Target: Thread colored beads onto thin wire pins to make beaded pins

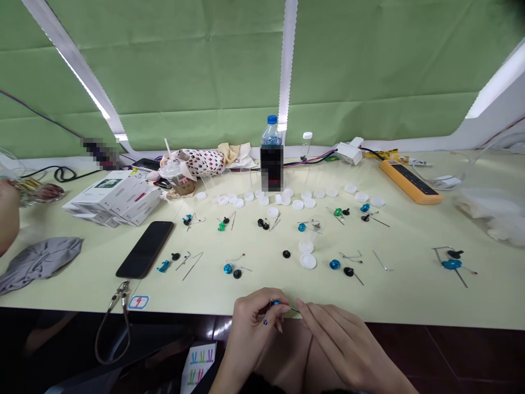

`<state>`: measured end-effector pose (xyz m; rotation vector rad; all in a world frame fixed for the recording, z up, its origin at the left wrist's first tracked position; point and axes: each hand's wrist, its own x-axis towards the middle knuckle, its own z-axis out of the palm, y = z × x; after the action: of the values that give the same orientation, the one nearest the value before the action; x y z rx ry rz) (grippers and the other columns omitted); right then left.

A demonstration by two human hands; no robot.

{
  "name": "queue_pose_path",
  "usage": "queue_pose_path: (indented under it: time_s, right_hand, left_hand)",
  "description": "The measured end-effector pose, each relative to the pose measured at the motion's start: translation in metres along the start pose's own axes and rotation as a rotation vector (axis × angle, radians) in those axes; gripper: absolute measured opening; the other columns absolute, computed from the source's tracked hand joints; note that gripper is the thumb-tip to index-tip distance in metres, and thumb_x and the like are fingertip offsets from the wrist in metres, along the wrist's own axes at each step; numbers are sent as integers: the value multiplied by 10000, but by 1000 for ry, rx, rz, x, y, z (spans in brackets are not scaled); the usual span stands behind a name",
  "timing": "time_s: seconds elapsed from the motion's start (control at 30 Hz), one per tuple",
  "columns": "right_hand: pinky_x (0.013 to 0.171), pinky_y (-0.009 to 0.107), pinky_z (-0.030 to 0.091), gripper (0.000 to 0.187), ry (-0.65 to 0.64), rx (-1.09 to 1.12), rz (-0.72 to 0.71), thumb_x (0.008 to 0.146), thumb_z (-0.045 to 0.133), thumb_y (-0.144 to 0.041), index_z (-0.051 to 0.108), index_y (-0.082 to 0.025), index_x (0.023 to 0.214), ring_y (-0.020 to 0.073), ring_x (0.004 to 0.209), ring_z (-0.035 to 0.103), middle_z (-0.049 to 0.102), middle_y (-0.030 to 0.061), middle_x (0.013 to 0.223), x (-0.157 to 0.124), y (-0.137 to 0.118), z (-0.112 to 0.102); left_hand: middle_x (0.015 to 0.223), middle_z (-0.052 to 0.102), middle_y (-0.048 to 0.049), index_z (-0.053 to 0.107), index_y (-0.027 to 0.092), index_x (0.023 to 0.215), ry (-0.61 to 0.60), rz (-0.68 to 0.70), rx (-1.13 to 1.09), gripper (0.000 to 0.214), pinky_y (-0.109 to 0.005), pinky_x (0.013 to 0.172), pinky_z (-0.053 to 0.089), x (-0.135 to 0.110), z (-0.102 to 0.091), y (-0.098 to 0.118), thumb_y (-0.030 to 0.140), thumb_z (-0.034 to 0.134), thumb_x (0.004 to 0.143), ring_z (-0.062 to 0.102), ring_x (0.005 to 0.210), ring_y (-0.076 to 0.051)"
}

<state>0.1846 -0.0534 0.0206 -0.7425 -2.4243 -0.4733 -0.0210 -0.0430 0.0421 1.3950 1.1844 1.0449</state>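
A green window blind (197, 65) fills the view behind a pale yellow bench (410, 295). Toward the far side stand a stack of white boxes (110, 200), an orange power strip (410, 181) and a blue-capped water bottle (271, 148) in a black sleeve. Nearer, a black smartphone (145, 249) lies flat beside a grey cloth (36, 265). White plastic bottle caps (262, 198) run in a loose row across the middle, with thin steel pins (192, 266) and small blue, green and black beads (228, 268) spread in front of them.

At the bench's near edge, the person's left hand (254, 328) has its grip clamped on a blue plastic bead (275, 302), held just above the edge. A thin pin (293, 309) juts from it toward the right hand (348, 342), whose fingertips (301, 304) sit at the pin; whether that grip is closed, I cannot tell. Another person's hand (7, 216) shows at the left edge, well apart.
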Motion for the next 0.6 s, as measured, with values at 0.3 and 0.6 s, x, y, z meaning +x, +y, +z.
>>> queue_pose_path:
  time_s: [0.3,0.6]
  right_hand:
    - [791,333,539,359,2,39,34,960,366,-53,609,-13,1222,219,972,650,712,147,1106,1,-2,1]
    - [747,300,545,444,18,108,104,969,412,-69,432,-31,1412,194,896,667,733,120,1031,8,-1,-2]
  left_hand:
    - [761,674,-17,693,162,783,-7,9,-1,130,-196,545,451,1,0,0,172,590,862,542,518,-82]
    - [759,673,-16,688,164,767,-2,-5,17,137,-193,541,444,0,0,1,160,584,856,539,513,-79]
